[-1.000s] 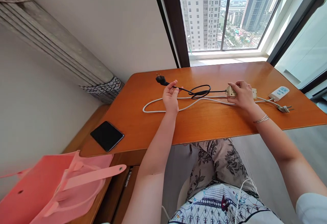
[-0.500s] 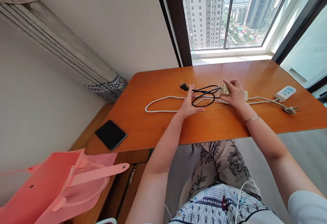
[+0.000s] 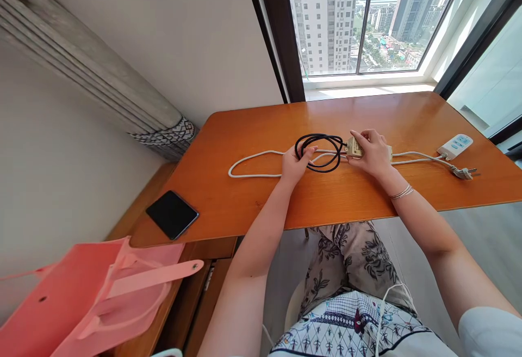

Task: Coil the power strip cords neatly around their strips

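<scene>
Since the earlier frame, your left hand [image 3: 294, 166] has shifted towards your right hand [image 3: 373, 153], and the black flexible cable [image 3: 326, 170] has been drawn into rounder, tighter loops; its plug, visible before, can no longer be made out.

At the far left, the soft, smooth pink bag [image 3: 81, 270] gapes beside the desk [image 3: 244, 205], its strap jutting out. Next comes the flat, glossy black rectangular device [image 3: 172, 214], near the desk's front edge; a trailing cable or sleeve could nudge it.

The long white cable [image 3: 255, 175] lies on the smooth orange-brown wood in a narrow, rounded loop, passing behind your left hand. Your left fingers are mostly closed, pinching the left side of the black coil, which sits between your hands above the white cable. If that pinch loosens, the springy loops could fan out; if you scoop too low, they could snag the white cable.

Your right fingers are partly curled, gripping the boxy beige plastic block [image 3: 354, 148], where the black cable enters. Pulling the coil hard leftwards could strain that joint or twist the block.

Furthest right, the rounded white plastic socket unit [image 3: 455, 146] sits just behind the grey plug [image 3: 464, 173] with metal prongs; a tug on the white cable could drag either.
</scene>
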`<act>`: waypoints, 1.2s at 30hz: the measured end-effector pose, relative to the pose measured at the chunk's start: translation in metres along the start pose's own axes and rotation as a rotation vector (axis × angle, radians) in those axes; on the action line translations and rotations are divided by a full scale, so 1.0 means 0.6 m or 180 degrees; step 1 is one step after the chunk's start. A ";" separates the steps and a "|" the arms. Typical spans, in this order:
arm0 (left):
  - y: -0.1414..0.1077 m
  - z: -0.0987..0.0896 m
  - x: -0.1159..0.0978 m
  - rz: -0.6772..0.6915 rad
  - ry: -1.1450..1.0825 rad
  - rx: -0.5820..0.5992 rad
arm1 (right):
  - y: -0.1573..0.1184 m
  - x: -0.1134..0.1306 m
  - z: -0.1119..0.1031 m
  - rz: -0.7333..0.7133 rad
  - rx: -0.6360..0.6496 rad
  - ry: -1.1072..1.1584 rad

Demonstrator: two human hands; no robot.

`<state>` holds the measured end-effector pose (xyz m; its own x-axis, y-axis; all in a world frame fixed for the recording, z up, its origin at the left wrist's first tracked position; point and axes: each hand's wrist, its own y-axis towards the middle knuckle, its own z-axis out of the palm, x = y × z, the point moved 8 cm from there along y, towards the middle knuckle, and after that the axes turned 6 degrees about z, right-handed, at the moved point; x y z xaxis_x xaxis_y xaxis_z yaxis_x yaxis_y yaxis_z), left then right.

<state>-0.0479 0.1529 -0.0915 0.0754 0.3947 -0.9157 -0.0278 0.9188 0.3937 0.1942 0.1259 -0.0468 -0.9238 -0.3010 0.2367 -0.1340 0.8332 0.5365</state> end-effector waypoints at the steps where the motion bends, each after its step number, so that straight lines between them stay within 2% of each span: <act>1: -0.001 0.000 0.001 -0.0036 0.0008 0.0000 | -0.001 0.001 0.001 -0.0006 0.0011 0.0011; 9: 0.001 -0.019 0.014 0.0041 0.0044 -0.0212 | -0.004 0.002 0.007 -0.0020 0.0148 0.0039; 14: -0.002 -0.003 0.015 -0.0057 -0.0205 -0.0089 | -0.005 0.012 0.012 -0.0068 0.0364 -0.0009; 19: -0.004 0.009 0.013 -0.0209 -0.0279 -0.0005 | -0.015 0.040 0.016 -0.0415 0.0661 0.0271; 24: -0.004 0.012 0.004 -0.0113 -0.0067 0.0081 | -0.015 0.063 0.001 -0.0518 0.0365 0.0781; 28: -0.008 0.025 -0.010 0.0091 0.0235 0.0459 | -0.012 0.072 0.004 -0.0463 0.0275 0.0569; 31: -0.010 0.031 -0.009 0.0072 0.0238 0.0644 | -0.015 0.076 0.003 -0.0502 0.0228 0.0572; 33: -0.009 0.026 -0.001 -0.0019 0.0171 0.0517 | -0.018 0.077 0.000 -0.0507 0.0170 0.0740; 36: -0.004 0.009 0.017 -0.0168 0.0183 0.0124 | -0.023 0.073 -0.001 -0.0434 0.0098 0.1046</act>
<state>-0.0414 0.1546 -0.1014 0.0184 0.3463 -0.9379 0.0135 0.9379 0.3466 0.1561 0.1011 -0.0431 -0.7326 -0.5393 0.4153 -0.2635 0.7872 0.5576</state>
